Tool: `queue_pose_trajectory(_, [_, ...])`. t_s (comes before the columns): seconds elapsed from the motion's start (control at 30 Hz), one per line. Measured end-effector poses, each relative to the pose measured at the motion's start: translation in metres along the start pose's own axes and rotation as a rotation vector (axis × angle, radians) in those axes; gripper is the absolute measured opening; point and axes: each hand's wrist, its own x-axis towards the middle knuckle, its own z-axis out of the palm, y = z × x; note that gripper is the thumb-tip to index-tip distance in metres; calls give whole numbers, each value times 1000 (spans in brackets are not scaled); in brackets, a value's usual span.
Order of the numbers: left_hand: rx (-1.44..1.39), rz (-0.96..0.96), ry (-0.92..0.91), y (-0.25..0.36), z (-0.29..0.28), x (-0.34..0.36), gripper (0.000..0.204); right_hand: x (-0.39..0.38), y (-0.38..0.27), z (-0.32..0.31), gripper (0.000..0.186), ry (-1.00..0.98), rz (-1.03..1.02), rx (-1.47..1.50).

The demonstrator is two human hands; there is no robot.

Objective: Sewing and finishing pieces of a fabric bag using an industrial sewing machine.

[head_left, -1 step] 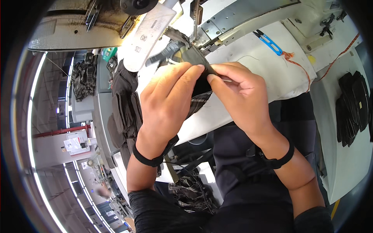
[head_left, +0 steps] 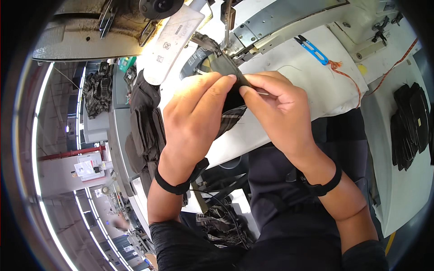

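A dark fabric piece (head_left: 232, 66) with a plaid part runs from the sewing machine's metal foot area (head_left: 233, 45) toward me. My left hand (head_left: 192, 117) is closed on its near left edge, fingers bent and fingertips pressed down on the cloth. My right hand (head_left: 282, 108) pinches the same cloth between thumb and fingers, just right of the left fingertips. A thin pale strip shows by the right fingers; I cannot tell what it is. Part of the cloth hides behind my left hand, and a plaid corner (head_left: 231, 121) hangs below the hands.
Blue-handled thread snips (head_left: 312, 49) on an orange cord lie on the white table (head_left: 289, 58) at the right. The machine head (head_left: 95, 36) and a white lamp (head_left: 174, 40) stand over the left. Dark cloth stacks (head_left: 147, 117) lie left, dark pieces (head_left: 409, 126) far right.
The cloth beyond my left hand lies differently, with more of its grey-blue printed part in sight. Both hands keep their hold almost in the same place.
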Motion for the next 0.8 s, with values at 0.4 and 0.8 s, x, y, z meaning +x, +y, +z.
queue_pose_trajectory(0.4, [-139, -19, 64, -24, 9, 9, 15, 18, 1, 14, 21, 40, -18, -30])
queue_pose_trajectory(0.8, [-112, -218, 7, -16, 8, 9, 22, 30, 7, 35, 7, 120, 40, -74])
